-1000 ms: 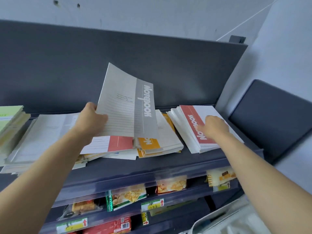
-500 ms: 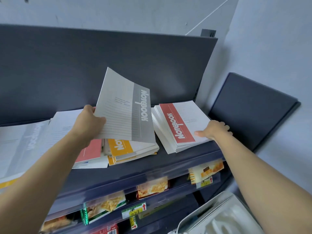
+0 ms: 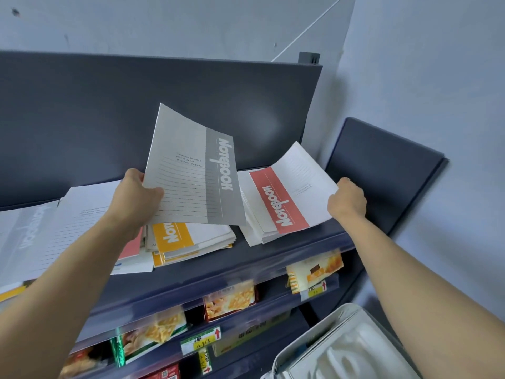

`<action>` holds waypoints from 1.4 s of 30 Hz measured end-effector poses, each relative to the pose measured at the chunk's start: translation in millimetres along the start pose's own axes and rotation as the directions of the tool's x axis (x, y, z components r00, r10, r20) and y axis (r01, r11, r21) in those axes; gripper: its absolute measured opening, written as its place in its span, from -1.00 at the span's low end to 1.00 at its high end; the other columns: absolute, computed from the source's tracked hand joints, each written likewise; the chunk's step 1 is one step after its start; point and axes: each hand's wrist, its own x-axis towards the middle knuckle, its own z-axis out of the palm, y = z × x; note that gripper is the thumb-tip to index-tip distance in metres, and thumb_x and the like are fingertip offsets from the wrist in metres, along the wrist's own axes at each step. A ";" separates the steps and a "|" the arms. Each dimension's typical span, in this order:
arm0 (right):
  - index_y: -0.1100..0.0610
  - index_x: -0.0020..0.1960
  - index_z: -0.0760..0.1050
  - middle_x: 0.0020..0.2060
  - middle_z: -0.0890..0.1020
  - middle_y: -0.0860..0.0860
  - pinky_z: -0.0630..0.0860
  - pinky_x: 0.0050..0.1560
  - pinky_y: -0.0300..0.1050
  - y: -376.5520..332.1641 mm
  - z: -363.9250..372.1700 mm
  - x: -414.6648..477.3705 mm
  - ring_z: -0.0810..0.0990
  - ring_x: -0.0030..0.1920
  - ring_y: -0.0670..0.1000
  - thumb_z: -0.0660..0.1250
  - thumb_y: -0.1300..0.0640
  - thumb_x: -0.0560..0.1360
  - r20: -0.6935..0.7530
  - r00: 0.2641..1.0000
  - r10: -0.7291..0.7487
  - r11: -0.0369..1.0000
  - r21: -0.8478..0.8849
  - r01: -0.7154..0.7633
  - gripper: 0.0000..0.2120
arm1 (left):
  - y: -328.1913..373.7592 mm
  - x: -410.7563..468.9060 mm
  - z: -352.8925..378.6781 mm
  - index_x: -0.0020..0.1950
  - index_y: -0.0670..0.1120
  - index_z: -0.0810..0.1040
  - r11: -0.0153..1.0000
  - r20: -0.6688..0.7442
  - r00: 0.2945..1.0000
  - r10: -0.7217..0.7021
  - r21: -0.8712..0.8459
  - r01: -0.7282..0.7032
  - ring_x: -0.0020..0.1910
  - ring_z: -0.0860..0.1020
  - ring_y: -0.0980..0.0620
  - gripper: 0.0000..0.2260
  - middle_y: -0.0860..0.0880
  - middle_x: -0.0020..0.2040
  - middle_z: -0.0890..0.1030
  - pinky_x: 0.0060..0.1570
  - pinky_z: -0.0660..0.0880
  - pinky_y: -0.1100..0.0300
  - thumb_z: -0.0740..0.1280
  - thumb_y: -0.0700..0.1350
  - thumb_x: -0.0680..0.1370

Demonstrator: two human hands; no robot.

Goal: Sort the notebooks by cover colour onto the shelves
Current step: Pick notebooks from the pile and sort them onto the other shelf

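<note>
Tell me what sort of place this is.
Probably a shop: a dark display shelf carries price tags with red arrows on its edges, packaged snacks sit below, and stacks of identical notebooks lie on top.

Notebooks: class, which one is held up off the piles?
The grey-banded notebook in the left hand. The right hand lifts only an edge of the red-banded notebook; the yellow-banded notebook lies flat.

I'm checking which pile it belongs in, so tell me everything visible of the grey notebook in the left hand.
The grey notebook is a thin paper booklet: white ruled cover, grey band on its right with white "Notebook" lettering. It tilts up, slightly bowed, above the yellow pile; the left hand grips its left edge.
</note>
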 end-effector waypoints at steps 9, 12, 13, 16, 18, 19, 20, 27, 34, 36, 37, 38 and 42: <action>0.18 -0.10 0.43 -0.12 0.56 0.06 0.64 -0.24 0.03 32.7 -40.9 -37.5 0.58 -0.09 0.14 0.14 0.35 0.48 -0.110 0.964 0.242 0.793 0.594 -0.131 -0.87 | 12.3 -19.2 8.5 0.22 -0.16 0.32 0.990 0.131 0.986 0.102 -0.105 -0.089 -0.04 0.43 -0.09 -0.79 -0.10 0.04 0.45 -0.22 0.39 0.11 0.23 -0.22 0.60; 0.15 -0.08 0.45 -0.19 0.54 0.00 0.64 -0.16 0.14 44.5 -62.2 -71.8 0.56 -0.13 0.10 0.14 0.33 0.45 -0.200 0.938 0.285 0.749 0.657 -0.088 -0.84 | 12.6 -25.5 8.1 0.24 -0.17 0.32 0.974 0.207 0.961 0.186 -0.168 -0.152 -0.01 0.43 -0.09 -0.78 -0.08 0.05 0.45 -0.10 0.38 0.07 0.22 -0.21 0.60; 0.14 -0.08 0.46 -0.18 0.55 0.00 0.63 -0.13 0.18 49.4 -68.4 -84.5 0.57 -0.13 0.11 0.15 0.33 0.44 -0.236 0.922 0.305 0.745 0.663 -0.077 -0.83 | 11.6 -28.7 6.9 0.23 -0.16 0.33 0.967 0.234 0.948 0.213 -0.191 -0.170 -0.01 0.43 -0.09 -0.79 -0.07 0.05 0.45 -0.09 0.38 0.07 0.22 -0.22 0.60; 0.05 -0.16 0.45 -0.17 0.58 0.01 0.61 -0.10 0.19 63.9 -84.5 -131.5 0.59 -0.13 0.13 0.16 0.32 0.45 -0.312 0.874 0.373 0.716 0.696 -0.057 -0.80 | 6.2 -42.2 1.5 0.15 -0.12 0.34 0.948 0.314 0.907 0.280 -0.241 -0.209 -0.02 0.44 -0.10 -0.85 -0.08 0.03 0.47 -0.09 0.38 0.04 0.22 -0.22 0.59; -0.02 -0.18 0.45 -0.16 0.59 -0.01 0.61 -0.07 0.22 75.1 -91.2 -168.1 0.60 -0.10 0.13 0.16 0.32 0.47 -0.361 0.829 0.428 0.701 0.711 -0.052 -0.75 | 2.2 -55.6 -2.0 0.10 -0.09 0.33 0.942 0.379 0.872 0.309 -0.250 -0.225 -0.03 0.44 -0.11 -0.88 -0.08 0.01 0.48 -0.09 0.37 0.06 0.21 -0.23 0.59; -0.02 -0.15 0.46 -0.16 0.59 -0.02 0.61 -0.05 0.21 81.5 -94.1 -187.1 0.60 -0.09 0.11 0.14 0.32 0.48 -0.387 0.804 0.452 0.700 0.712 -0.051 -0.74 | -0.2 -63.6 -2.4 0.09 -0.09 0.33 0.938 0.414 0.851 0.324 -0.259 -0.231 -0.04 0.46 -0.13 -0.89 -0.10 0.02 0.50 -0.09 0.38 0.06 0.20 -0.23 0.60; 0.01 -0.10 0.47 -0.16 0.59 -0.02 0.61 -0.03 0.19 87.4 -98.7 -207.1 0.60 -0.09 0.10 0.12 0.34 0.49 -0.410 0.779 0.475 0.707 0.705 -0.060 -0.72 | -2.6 -72.9 -1.8 0.10 -0.07 0.34 0.935 0.452 0.826 0.337 -0.262 -0.238 -0.04 0.48 -0.14 -0.89 -0.11 0.05 0.52 -0.10 0.42 0.04 0.19 -0.23 0.60; 0.10 0.12 0.58 -0.01 0.64 0.02 0.56 -0.01 -0.03 149.7 -163.4 -348.4 0.60 -0.01 0.08 0.07 0.37 0.53 -0.588 0.580 0.564 0.771 0.626 -0.115 -0.62 | -3.6 -175.8 19.3 0.01 -0.07 0.40 0.881 0.664 0.578 0.474 -0.361 -0.307 -0.17 0.53 -0.16 -0.88 -0.05 -0.17 0.52 -0.31 0.48 0.11 0.15 -0.28 0.59; 0.09 0.16 0.56 0.00 0.63 0.00 0.57 -0.01 -0.03 212.1 -249.8 -507.3 0.53 -0.10 0.02 0.06 0.34 0.53 -0.730 0.285 0.621 0.784 0.582 -0.215 -0.61 | 14.2 -329.8 41.3 0.02 -0.12 0.42 0.818 0.763 0.324 0.560 -0.447 -0.361 -0.33 0.38 0.10 -0.93 0.03 -0.25 0.46 -0.38 0.29 0.25 0.19 -0.25 0.58; 0.07 0.18 0.56 -0.03 0.62 -0.03 0.50 -0.06 -0.10 231.0 -275.2 -557.7 0.50 -0.13 0.00 0.06 0.33 0.53 -0.752 0.195 0.629 0.776 0.594 -0.214 -0.61 | 16.7 -383.3 44.9 0.04 -0.12 0.41 0.816 0.792 0.247 0.559 -0.472 -0.333 -0.29 0.40 0.04 -0.93 0.00 -0.21 0.47 -0.34 0.33 0.23 0.19 -0.23 0.58; 0.08 0.21 0.54 -0.03 0.59 -0.06 0.49 -0.03 -0.14 240.3 -288.8 -583.2 0.51 -0.10 -0.02 0.08 0.33 0.55 -0.753 0.144 0.642 0.764 0.612 -0.205 -0.62 | 16.9 -411.9 46.3 0.05 -0.12 0.41 0.810 0.800 0.204 0.564 -0.488 -0.325 -0.24 0.43 0.00 -0.93 -0.01 -0.17 0.48 -0.29 0.36 0.20 0.19 -0.21 0.58; 0.08 0.26 0.52 -0.02 0.56 -0.10 0.47 0.01 -0.20 249.1 -302.4 -609.2 0.51 -0.06 -0.05 0.10 0.32 0.57 -0.750 0.095 0.655 0.751 0.631 -0.196 -0.63 | 17.0 -441.5 46.4 0.06 -0.12 0.41 0.803 0.806 0.161 0.569 -0.503 -0.319 -0.18 0.45 -0.02 -0.93 -0.02 -0.14 0.49 -0.23 0.38 0.17 0.20 -0.20 0.58; 0.12 0.37 0.43 0.21 0.57 -0.05 0.43 0.26 -0.19 295.8 -355.4 -708.9 0.54 0.16 -0.07 0.18 0.28 0.59 -0.734 -0.053 0.677 0.720 0.676 -0.157 -0.63 | 12.8 -565.9 41.7 0.06 -0.11 0.39 0.774 0.807 0.049 0.588 -0.544 -0.323 -0.13 0.45 0.05 -0.95 -0.01 -0.05 0.49 -0.26 0.35 0.23 0.20 -0.20 0.60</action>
